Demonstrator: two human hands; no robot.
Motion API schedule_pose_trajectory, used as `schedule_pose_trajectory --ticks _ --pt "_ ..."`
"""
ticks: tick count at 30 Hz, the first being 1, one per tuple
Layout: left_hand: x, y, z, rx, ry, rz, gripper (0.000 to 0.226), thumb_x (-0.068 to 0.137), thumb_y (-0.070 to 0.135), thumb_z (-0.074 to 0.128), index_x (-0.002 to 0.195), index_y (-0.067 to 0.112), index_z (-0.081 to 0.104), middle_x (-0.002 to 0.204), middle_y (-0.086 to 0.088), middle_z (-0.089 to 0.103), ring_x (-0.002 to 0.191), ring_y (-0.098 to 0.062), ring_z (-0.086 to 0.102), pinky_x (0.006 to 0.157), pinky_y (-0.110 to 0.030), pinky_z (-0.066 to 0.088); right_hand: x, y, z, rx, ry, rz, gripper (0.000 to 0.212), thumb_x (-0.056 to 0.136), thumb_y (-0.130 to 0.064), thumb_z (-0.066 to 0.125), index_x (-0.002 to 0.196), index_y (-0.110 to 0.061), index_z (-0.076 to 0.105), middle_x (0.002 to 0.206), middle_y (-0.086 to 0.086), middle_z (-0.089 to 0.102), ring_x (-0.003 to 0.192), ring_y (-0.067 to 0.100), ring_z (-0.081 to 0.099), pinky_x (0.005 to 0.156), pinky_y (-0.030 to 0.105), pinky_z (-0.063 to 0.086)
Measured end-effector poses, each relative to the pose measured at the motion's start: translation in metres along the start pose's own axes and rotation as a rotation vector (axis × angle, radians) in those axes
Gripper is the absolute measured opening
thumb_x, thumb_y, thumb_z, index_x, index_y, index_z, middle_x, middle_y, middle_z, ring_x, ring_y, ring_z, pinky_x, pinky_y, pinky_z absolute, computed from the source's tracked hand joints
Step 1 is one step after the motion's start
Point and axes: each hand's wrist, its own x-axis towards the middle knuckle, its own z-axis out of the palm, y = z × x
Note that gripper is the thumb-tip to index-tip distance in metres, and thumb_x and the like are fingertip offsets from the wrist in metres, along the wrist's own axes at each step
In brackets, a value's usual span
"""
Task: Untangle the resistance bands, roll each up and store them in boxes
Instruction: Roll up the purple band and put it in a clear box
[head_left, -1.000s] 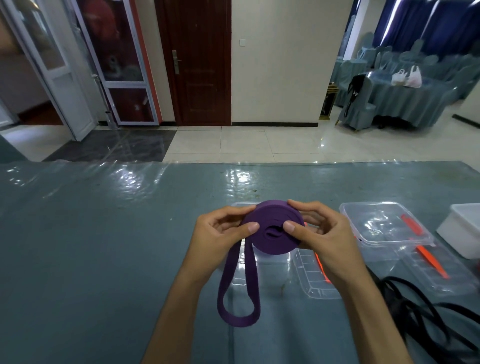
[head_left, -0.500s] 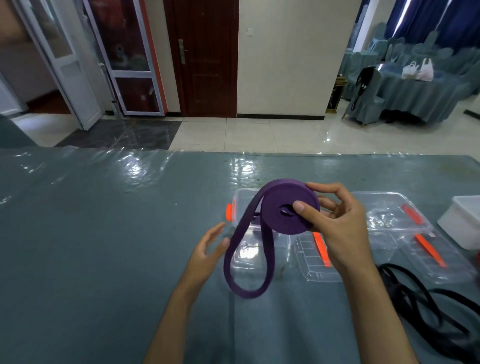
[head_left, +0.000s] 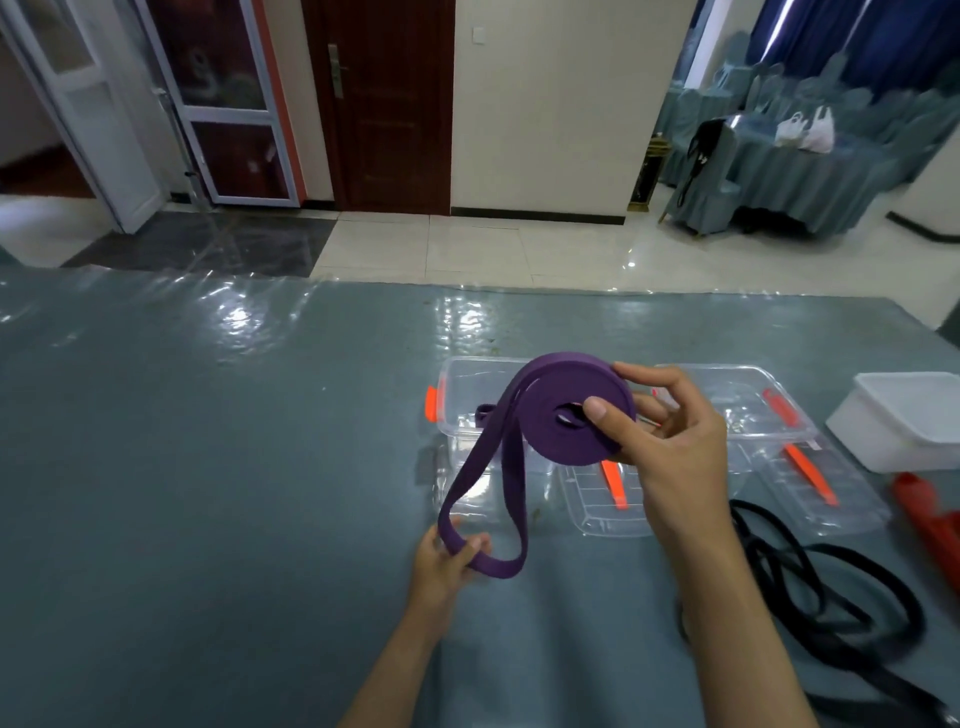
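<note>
A purple resistance band (head_left: 550, 415) is partly wound into a flat roll, held up above the table. My right hand (head_left: 670, 447) grips the roll, thumb on its face and fingers behind it. A loose loop of the band hangs down to the left. My left hand (head_left: 447, 561) pinches the bottom of that loop. Behind the roll stands a clear plastic box (head_left: 467, 415) with orange clips. A black band (head_left: 831, 587) lies tangled on the table at the right.
Clear lids (head_left: 602, 499) and a second clear box (head_left: 748, 405) with orange clips lie to the right. A white box (head_left: 909, 421) stands at the right edge, a red band (head_left: 930, 525) beside it. The table (head_left: 208, 467) has a grey-blue cover.
My left hand let go of the roll, dropped down and took hold of the hanging loop's bottom end. My right hand kept the roll and raised it a little.
</note>
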Motion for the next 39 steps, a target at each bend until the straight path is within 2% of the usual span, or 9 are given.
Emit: schedule_pose_trajectory --ticks 6,13,20,23,26,29,33,36,39 --pt "0.001 -0.001 -0.017 -0.248 0.072 -0.123 0.023 0.093 0.006 0.070 0.111 -0.006 0.062 0.105 -0.024 0.078 0.086 -0.023 0.081 0.069 -0.027 0.065 0.003 0.005 -0.022 -0.028 0.154 -0.014 0.033 0.080 -0.014 0.090 0.106 -0.028 0.075 0.094 0.011 0.082 0.083 0.031 0.081 0.065 0.032 0.064" --pt "0.018 0.010 -0.033 -0.550 0.039 -0.160 0.028 0.085 0.038 0.064 0.096 0.012 0.066 0.068 0.000 0.065 0.062 -0.011 0.069 0.070 -0.033 0.066 0.012 0.022 -0.041 -0.100 0.279 -0.025 0.035 0.081 -0.017 0.091 0.110 -0.025 0.074 0.096 0.009 0.082 0.088 0.029 0.081 0.067 0.035 0.066" --pt "0.023 0.031 -0.036 -0.788 0.092 -0.120 0.040 0.086 0.063 0.056 0.075 0.025 0.057 0.052 0.012 0.049 0.046 -0.006 0.055 0.072 -0.032 0.062 0.021 0.034 -0.035 -0.115 0.249 -0.039 0.035 0.081 -0.013 0.091 0.109 -0.024 0.074 0.096 0.006 0.082 0.090 0.025 0.081 0.071 0.037 0.067" --pt "0.027 0.039 -0.041 -0.703 0.151 -0.119 0.051 0.095 0.071 0.045 0.078 0.024 0.058 0.046 0.011 0.043 0.043 -0.010 0.053 0.066 -0.030 0.055 0.027 0.033 -0.027 -0.085 0.225 -0.042 0.034 0.080 -0.012 0.090 0.108 -0.023 0.073 0.095 0.006 0.082 0.088 0.025 0.081 0.067 0.031 0.065" --pt "0.037 0.041 -0.051 -0.488 0.177 -0.155 0.051 0.102 0.064 0.046 0.084 0.019 0.062 0.053 0.004 0.056 0.049 -0.013 0.060 0.065 -0.033 0.049 0.034 0.032 -0.022 -0.053 0.179 -0.032 0.035 0.080 -0.010 0.089 0.109 -0.021 0.072 0.096 0.007 0.082 0.086 0.025 0.081 0.064 0.027 0.064" --pt "0.048 0.039 -0.054 -0.230 0.286 -0.199 0.041 0.106 0.049 0.053 0.089 0.014 0.065 0.078 -0.005 0.069 0.073 -0.019 0.064 0.069 -0.034 0.047 0.039 0.034 -0.017 -0.075 0.080 -0.026 0.037 0.078 -0.010 0.089 0.110 -0.019 0.072 0.099 0.005 0.082 0.091 0.024 0.081 0.069 0.029 0.065" --pt "0.058 0.050 -0.041 0.000 0.338 -0.108 0.025 0.108 0.028 0.056 0.091 0.013 0.067 0.099 -0.013 0.071 0.082 -0.023 0.064 0.069 -0.031 0.044 0.047 0.038 -0.009 -0.115 -0.058 -0.041 0.038 0.075 -0.015 0.088 0.109 -0.022 0.073 0.100 0.002 0.082 0.093 0.022 0.080 0.074 0.029 0.065" --pt "0.056 0.087 -0.016 0.210 0.200 0.085 0.015 0.105 0.023 0.061 0.095 0.016 0.070 0.095 -0.004 0.077 0.094 -0.025 0.069 0.070 -0.028 0.050 0.055 0.042 -0.005 -0.170 -0.153 -0.048 0.038 0.074 -0.016 0.088 0.108 -0.023 0.074 0.101 0.002 0.082 0.093 0.022 0.080 0.078 0.031 0.066" --pt "0.045 0.147 0.020 0.276 -0.067 0.305 0.016 0.097 0.036 0.071 0.099 0.021 0.075 0.097 0.000 0.081 0.095 -0.019 0.073 0.077 -0.024 0.056 0.065 0.045 -0.001 -0.240 -0.224 -0.042 0.037 0.074 -0.021 0.090 0.107 -0.030 0.076 0.102 0.000 0.082 0.095 0.020 0.080 0.080 0.031 0.065"
